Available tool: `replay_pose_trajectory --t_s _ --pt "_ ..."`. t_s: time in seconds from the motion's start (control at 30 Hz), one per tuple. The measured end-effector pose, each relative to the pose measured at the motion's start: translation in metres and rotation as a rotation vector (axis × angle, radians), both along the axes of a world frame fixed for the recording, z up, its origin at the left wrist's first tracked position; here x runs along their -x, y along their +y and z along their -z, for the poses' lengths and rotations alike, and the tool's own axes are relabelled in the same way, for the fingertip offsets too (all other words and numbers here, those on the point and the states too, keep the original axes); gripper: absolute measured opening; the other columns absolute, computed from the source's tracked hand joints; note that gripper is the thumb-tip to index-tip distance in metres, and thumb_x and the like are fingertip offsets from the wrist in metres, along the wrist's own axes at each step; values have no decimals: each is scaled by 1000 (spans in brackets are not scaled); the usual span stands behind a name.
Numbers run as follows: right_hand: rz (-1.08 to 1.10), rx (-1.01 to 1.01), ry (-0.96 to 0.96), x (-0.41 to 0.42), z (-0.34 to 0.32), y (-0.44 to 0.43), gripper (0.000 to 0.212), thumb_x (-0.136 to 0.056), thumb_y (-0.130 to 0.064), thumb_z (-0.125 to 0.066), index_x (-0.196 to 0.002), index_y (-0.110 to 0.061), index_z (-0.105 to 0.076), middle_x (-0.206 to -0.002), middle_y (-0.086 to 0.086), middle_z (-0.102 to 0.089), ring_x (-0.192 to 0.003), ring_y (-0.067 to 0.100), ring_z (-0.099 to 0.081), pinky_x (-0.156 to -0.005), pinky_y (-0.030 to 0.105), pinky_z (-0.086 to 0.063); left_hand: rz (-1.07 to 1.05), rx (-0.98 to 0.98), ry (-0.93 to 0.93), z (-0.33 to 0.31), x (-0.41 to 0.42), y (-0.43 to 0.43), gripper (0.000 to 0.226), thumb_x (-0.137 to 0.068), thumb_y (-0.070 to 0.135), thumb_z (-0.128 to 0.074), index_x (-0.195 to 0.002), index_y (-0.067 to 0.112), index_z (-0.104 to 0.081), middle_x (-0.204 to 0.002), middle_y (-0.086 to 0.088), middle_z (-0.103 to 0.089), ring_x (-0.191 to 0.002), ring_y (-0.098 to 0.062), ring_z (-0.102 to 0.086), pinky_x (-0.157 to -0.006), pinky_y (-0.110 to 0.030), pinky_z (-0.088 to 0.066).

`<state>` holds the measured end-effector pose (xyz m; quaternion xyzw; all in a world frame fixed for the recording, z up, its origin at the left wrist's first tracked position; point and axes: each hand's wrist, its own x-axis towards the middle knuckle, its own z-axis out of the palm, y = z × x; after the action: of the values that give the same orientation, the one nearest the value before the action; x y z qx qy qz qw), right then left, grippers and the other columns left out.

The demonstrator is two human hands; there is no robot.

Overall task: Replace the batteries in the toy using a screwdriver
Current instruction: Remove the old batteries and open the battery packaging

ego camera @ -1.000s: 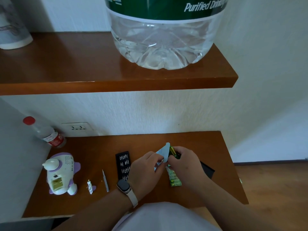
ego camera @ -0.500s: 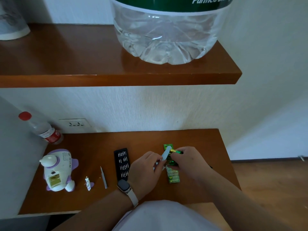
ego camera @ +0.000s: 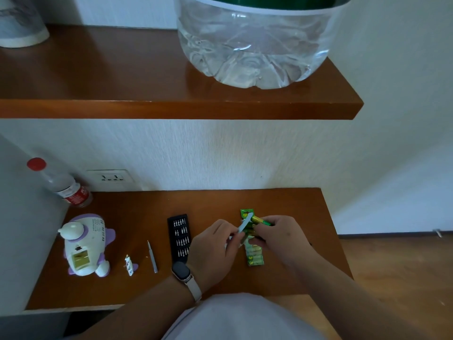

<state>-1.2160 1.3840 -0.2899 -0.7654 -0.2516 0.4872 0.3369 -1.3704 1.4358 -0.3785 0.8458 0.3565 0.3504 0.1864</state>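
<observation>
Counter (ego camera: 137, 212):
- Toy (ego camera: 84, 241) at left, battery bay uncovered and facing up.
- Screwdriver (ego camera: 152, 256) lying loose, just left of bit case (ego camera: 180, 238).
- Left hand (ego camera: 215, 245) pinches a pale card (ego camera: 244, 224).
- Right hand (ego camera: 278, 235) pinches one green battery (ego camera: 261, 220), above the battery pack (ego camera: 255, 257).
- Bottle (ego camera: 65, 186) at back left.

Toy (ego camera: 84, 244) left; screwdriver (ego camera: 152, 256) between; bit case (ego camera: 179, 235) right.

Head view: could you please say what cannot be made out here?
All in head view.
Battery pack: middle hidden by right hand.
Pale strip pinched by left hand: blurred, identity unclear.
Battery: mostly inside right hand.
Toy compartment: contents too small.
Jug: cut by top edge.
</observation>
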Motion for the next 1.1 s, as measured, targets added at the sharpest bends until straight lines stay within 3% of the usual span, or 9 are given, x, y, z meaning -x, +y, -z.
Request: replay_pose_trajectory --t_s 0.27,0.4,0.53,0.67,0.87,1.1 --pt "-90 -20 -119 5 0 0 12 -91 -16 -64 -89 -15 -75 -76 4 -74 -66 9 -72 -61 21 -53 -48 131 -63 -4 2 1 29 -97 41 -48 -84 21 -65 -77 13 -59 -63 -4 -54 -50 -18 -45" --pt "-65 -51 -99 8 1 3 16 -91 -18 -65 -82 -11 -75 -72 4 -75 -77 23 -74 -75 38 -60 -24 86 -51 -4 5 3 28 -98 39 -51 -85 20 -66 -77 11 -61 -65 -3 -54 -51 -18 -44" --pt "-55 -50 -36 9 -3 5 15 -92 -13 -64 -85 -4 -74 -73 6 -75 -75 17 -73 -74 29 -56 27 -48 -8 1 10 2 26 -97 36 -54 -85 17 -67 -77 8 -64 -63 -3 -55 -51 -15 -44" --pt "-31 3 45 12 2 5 16 -91 -11 -64 -87 1 -73 -78 12 -76 -72 16 -73 -79 33 -59 -16 -34 -31 3 14 2 25 -96 34 -54 -84 17 -67 -77 8 -64 -61 -3 -55 -47 -21 -46" --pt "-43 53 53 21 10 5 12 -93 -15 -64 -88 -7 -71 -77 8 -74 -62 9 -71 -55 18 -54 -59 45 -45 5 17 -1 24 -96 36 -53 -85 19 -66 -77 9 -64 -61 -4 -56 -46 -26 -50" --pt "-145 29 -12 21 8 5 18 -94 -17 -61 -91 -2 -71 -65 6 -67 -49 9 -62 -52 19 -52 -76 70 -50 -1 17 2 28 -96 40 -52 -85 19 -67 -77 9 -64 -62 -2 -55 -47 -22 -49"
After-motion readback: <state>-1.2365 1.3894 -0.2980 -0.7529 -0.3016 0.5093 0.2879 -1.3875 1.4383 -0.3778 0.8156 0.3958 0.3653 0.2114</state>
